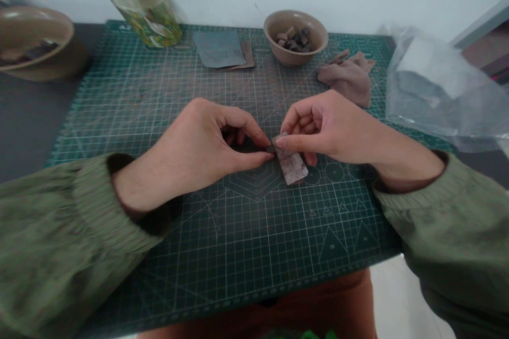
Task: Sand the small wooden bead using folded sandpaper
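Note:
My right hand (328, 127) pinches a small rectangular sanding pad (293, 168) between thumb and fingers. The pad's face is worn and mottled pinkish grey, and its lower end points toward me. At the pad's left edge, the thumb and forefinger of my left hand (207, 140) are pressed together on a small dark piece (271, 149). That piece touches or nearly touches the pad; most of it is hidden by my fingertips, so its kind cannot be told. Both hands are just above the middle of a green cutting mat (254, 243).
Behind my hands lie grey and brown sandpaper sheets (220, 50), a bowl (274, 51) of small dark and brown pieces, and a crumpled brown cloth (350, 81). A pump bottle (153, 18) and another bowl (59, 63) stand left. A clear plastic bag (445, 84) lies right.

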Tool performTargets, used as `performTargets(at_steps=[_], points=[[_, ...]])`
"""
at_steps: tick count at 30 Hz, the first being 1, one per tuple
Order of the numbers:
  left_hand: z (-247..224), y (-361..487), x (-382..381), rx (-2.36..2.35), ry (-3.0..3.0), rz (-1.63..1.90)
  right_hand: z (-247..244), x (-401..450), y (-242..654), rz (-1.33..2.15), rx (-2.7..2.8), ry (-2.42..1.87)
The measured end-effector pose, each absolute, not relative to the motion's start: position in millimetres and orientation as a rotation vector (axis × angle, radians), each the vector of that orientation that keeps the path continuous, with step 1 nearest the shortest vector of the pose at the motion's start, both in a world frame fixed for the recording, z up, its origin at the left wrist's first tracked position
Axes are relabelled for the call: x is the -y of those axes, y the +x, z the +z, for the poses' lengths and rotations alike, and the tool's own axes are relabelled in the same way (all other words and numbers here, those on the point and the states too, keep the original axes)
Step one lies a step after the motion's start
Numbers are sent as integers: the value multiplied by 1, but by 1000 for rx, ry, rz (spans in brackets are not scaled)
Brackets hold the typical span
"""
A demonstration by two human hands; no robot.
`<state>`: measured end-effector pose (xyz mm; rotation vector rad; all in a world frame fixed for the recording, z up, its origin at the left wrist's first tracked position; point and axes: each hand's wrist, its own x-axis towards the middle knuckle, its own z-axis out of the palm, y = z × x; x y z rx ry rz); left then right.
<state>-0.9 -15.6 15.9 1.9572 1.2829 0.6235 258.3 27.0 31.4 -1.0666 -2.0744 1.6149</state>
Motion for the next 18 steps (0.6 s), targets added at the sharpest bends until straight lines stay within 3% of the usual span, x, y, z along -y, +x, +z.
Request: performTargets(at_steps=[18], points=[[11,-3,14,-1255,1957,639,26,-28,256,1588,2049,-1016]])
